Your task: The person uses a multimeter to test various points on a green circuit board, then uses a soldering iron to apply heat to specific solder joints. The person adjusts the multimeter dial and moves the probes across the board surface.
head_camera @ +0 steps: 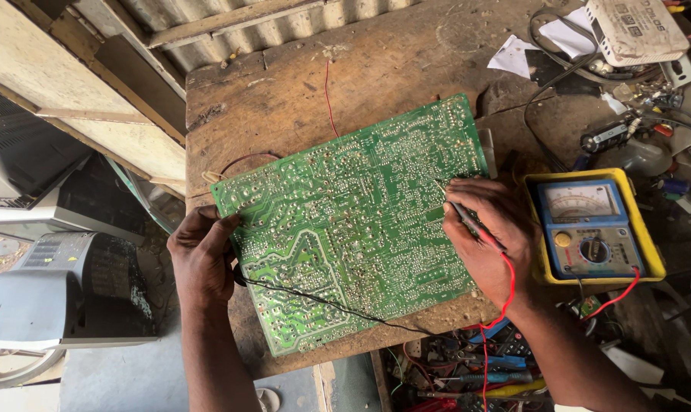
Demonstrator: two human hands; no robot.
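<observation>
Board (pixel 345 221) between hands | left hand (pixel 202 255) at edge | right hand (pixel 486 233) probing

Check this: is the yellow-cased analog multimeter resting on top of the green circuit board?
No, the yellow-cased analog multimeter sits on the wooden table beside the green circuit board.

Left hand (pixel 200 255), right hand (pixel 486 236): bare, no gloves, rings, watch; forearms unsleeved.

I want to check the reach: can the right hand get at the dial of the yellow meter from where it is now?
Probably yes. The right hand holds a probe on the green circuit board, and the yellow meter lies just beside it, with nothing between. The dial faces up, uncovered.
</observation>
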